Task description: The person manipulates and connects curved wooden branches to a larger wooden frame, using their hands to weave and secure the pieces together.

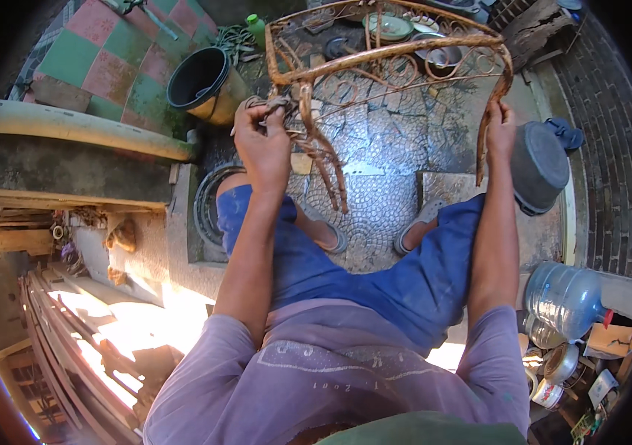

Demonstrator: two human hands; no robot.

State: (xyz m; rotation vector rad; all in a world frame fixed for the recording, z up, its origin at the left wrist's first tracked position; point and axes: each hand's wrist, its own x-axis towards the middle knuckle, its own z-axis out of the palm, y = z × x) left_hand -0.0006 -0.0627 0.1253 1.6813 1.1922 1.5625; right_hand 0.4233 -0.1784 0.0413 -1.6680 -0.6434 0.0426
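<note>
Rust-brown wrought-iron chair frame with scrollwork [382, 59] sits tipped in front of us over the grey cobble-pattern paving [382, 200], its thin legs angling down between our knees; held this way, the underside joints face us and stay within reach. We judge the two-handed hold is there to keep the frame from rocking. Next in size, a black plastic bucket [201, 81] stands to the left of the frame on the paving edge, and a dark grey metal pot, lying on its side [540, 167], rests just beside our right wrist. A clear blue water jug [564, 297] lies lower right, well apart from the work.

Right hand [499, 126]: fingers wrapped shut around the frame's right upright, steadying it. Left hand [264, 137]: fingers curled closed at the frame's left corner, pinching something small and pale against the bar; we cannot tell what it is.
</note>
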